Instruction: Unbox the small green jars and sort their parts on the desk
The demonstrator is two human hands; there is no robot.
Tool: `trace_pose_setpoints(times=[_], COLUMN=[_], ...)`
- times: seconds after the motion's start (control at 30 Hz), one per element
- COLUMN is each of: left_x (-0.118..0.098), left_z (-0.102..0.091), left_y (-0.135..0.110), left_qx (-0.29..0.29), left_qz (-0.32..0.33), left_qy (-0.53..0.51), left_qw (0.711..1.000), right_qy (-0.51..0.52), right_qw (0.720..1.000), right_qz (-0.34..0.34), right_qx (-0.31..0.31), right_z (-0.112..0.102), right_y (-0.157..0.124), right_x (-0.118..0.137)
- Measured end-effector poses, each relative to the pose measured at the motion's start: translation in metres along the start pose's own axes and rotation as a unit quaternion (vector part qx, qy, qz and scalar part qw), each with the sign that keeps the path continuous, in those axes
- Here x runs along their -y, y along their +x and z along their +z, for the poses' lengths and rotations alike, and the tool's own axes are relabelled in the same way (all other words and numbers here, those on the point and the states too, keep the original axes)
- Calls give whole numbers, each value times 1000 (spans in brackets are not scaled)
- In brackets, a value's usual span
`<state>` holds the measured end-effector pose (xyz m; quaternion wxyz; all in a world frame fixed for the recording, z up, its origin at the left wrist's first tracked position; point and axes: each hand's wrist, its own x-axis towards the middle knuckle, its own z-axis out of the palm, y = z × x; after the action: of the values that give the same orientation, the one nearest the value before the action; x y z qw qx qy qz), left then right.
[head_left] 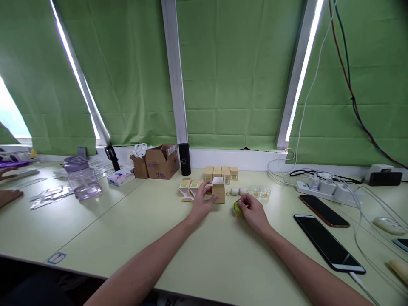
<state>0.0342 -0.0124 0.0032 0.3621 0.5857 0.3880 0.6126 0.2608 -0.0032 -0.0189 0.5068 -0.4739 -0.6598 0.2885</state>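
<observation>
1 long pale-green table (95, 221) is filling the frame, and 2 bare forearms are reaching across it from 6 o'clock toward 12 o'clock, both nearly straight and lying low over the top.

The left hand (202, 199) is lying palm-down, its fingers closing round the near side of a small tan carton (219, 193). The carton is standing upright near the table's middle with its white top flap open. At 4 o'clock from that carton, the right hand (255, 212) is curling knuckles-up, thumb and fingertips pinching a small green round piece (237, 207). Whether the piece is touching the tabletop or hanging just above it is impossible to tell.

The carton is looking light, thin-walled and easy to crush, and is calling for a gentle hold on 2 opposite side walls below the flap. The green piece is looking hard, smooth and probably slippery, and is best taken across its rim.

At 12 o'clock from the hands, a row of 4 closed cartons (221, 172) is standing. At 10 o'clock, 2 opened cartons (189, 189) are lying on their sides. At 2 o'clock, clear plastic shells (259, 193) are sitting. Far off at 9 o'clock, another person's hand (9, 196) is resting on the table.
</observation>
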Motion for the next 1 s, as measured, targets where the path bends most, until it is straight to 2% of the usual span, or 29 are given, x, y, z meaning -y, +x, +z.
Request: trace_pose_setpoints(times=[0.17, 0.37, 0.73, 0.9, 1.0], left_x=[-2, -10, -17, -14, -16], left_z=[0, 4, 12, 16, 18], left_y=[1, -2, -12, -12, -12], left_qx=[14, 52, 115, 114, 108], left_qz=[-108, -157, -178, -168, -138], left_qy=[-178, -283, -249, -225, -197], left_qw=[978, 945, 945, 953, 965], right_qy=[-1, -6, 39, 121, 159], right_qw=[999, 997, 996, 990, 985], right_qz=[-28, -73, -73, -35, -38], right_qx=[-15, -11, 31, 63, 56], right_z=[-3, -3, 2, 4, 3], right_y=[-1, -6, -12, -8, -5], right_x=[8, 17, 30, 29, 27])
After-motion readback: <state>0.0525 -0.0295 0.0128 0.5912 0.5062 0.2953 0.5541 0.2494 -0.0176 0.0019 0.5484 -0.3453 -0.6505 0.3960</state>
